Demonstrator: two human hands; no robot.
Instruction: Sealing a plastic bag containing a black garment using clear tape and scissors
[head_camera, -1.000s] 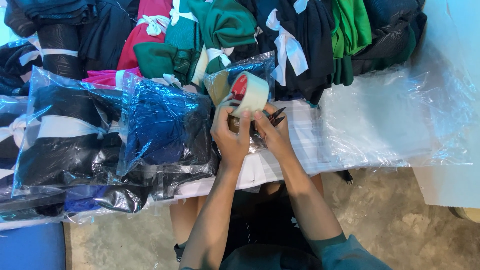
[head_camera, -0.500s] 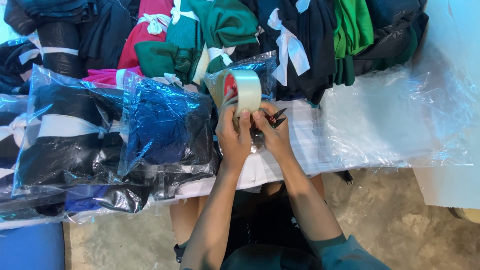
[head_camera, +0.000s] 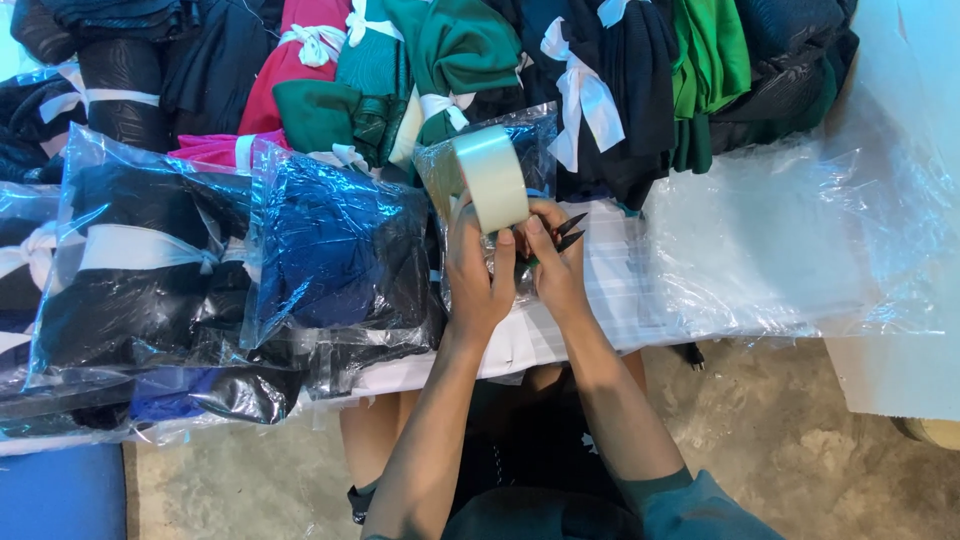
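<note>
Concrete floor is seen below a white work table, which is covered with bagged and tied garments.

- Roll of clear tape is held upright on edge above the table, just in front of a clear-bagged dark garment.
- Left hand is clasped on the lower part of the roll, thumb pressed against its face.
- Right hand is closed on the roll's lower right edge; the black blades of scissors are also gripped in it, tips pointing up and right.
- Both hands are touching each other at the roll.

Surroundings:
- Blue garment in a clear bag is laid just left of the hands.
- Black garment in a clear bag is laid further left, with a white band across it.
- Empty clear plastic bags are stacked to the right of the hands.
- Folded clothes tied with white ribbon are piled along the far edge, in red, green and dark colours.
</note>
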